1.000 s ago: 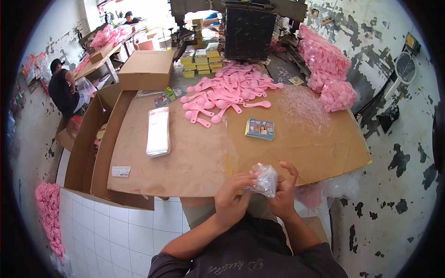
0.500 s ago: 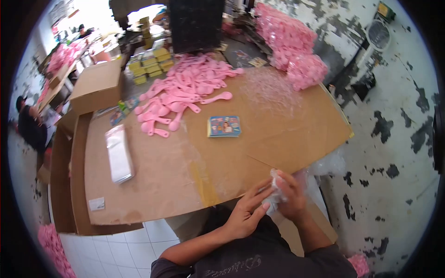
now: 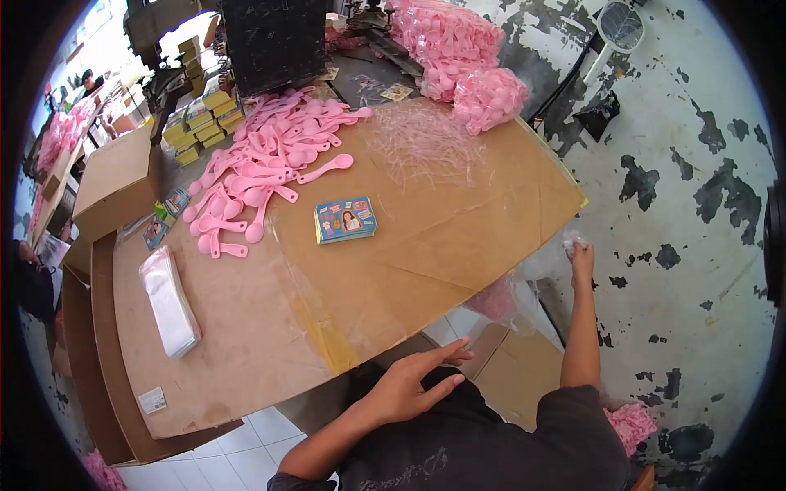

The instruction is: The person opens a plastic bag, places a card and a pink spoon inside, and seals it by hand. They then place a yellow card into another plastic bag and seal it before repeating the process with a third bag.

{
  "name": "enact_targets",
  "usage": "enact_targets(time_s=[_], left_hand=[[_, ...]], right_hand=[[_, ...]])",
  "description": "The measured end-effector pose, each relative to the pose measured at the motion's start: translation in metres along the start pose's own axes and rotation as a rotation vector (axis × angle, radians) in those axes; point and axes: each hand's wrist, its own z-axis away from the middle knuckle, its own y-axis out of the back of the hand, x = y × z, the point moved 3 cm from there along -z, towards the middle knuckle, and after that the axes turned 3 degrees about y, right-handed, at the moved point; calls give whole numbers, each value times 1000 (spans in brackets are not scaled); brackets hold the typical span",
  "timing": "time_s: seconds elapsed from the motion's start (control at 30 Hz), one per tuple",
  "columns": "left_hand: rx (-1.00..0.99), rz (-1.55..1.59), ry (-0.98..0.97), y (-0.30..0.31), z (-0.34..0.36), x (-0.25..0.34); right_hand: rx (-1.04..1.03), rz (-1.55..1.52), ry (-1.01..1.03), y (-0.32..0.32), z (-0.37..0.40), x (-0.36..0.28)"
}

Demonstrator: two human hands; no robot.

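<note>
My right hand is stretched out past the table's right edge, closed on a crumpled piece of clear plastic. Over my lap, at the near edge of the table, my left hand is open with its fingers apart and nothing in it. A stack of printed cards with a blue top card lies mid-table. Behind it spreads a heap of pink plastic spoons. To the left rests a pile of clear plastic bags.
Thin clear plastic strips lie tangled near bagged pink spoons. Yellow-edged card stacks and a cardboard box stand at the back left. Below the right edge hangs a clear bag. Another person is at far left.
My right hand has moved away from my left, out to the right with the crumpled plastic. My left hand has drawn back slightly. The view has shifted to the right.
</note>
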Motion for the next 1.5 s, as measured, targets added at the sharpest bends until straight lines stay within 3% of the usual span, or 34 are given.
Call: enact_targets(time_s=[0.1, 0.2, 0.3, 0.4, 0.47, 0.53, 0.57, 0.63, 0.67, 0.73, 0.77, 0.8, 0.83, 0.9, 0.93, 1.03, 1.13, 1.2, 1.33, 1.5], left_hand=[[-3, -10, 43, -2, 1, -3], [20, 1, 74, -2, 4, -10], [34, -26, 88, 3, 9, -13], [75, -48, 94, 13, 23, -5], [131, -54, 80, 23, 40, 4], [159, -33, 98, 40, 65, 24], [172, -22, 107, 49, 80, 35], [210, 29, 118, 74, 116, 53], [231, 79, 151, 87, 134, 65], [538, -76, 158, 120, 171, 85], [750, -290, -144, 144, 187, 76], [1029, -616, 131, 162, 189, 100], [1197, -833, 191, 180, 187, 106], [1329, -1023, 410, 220, 187, 94], [1395, -1151, 492, 239, 186, 84], [1325, -1074, 854, 293, 177, 58], [1132, -1052, 1153, 310, 164, 57], [1100, -1102, 1167, 313, 166, 50], [1078, -1081, 1197, 327, 174, 41], [1095, -1080, 1226, 341, 181, 41]], right_hand=[[-285, 27, -272, -15, 7, -35], [-425, 67, -35, -32, 2, -59], [-266, -17, 68, -56, -17, -51], [-21, 215, 54, -72, -45, -20], [128, 315, 391, -74, -70, 20], [177, 829, 565, -75, -71, 21], [133, 783, 426, -70, -104, 56], [126, 255, 256, -63, -94, 44], [-52, 151, 196, -58, -104, 56], [-175, -107, 106, -56, -79, 29], [-193, -98, 107, -57, -57, 2], [-206, -86, 105, -57, -42, -13], [-159, 111, 203, -57, -41, -19], [-45, 507, 391, -37, -54, 1], [-26, 541, 381, -33, -44, -18], [109, 893, 375, -32, -1, -76], [313, 898, 493, -22, -4, -71], [421, 861, 547, -10, 2, -86], [534, 669, 727, -19, 58, -178], [430, 426, 978, -56, 108, -266]])
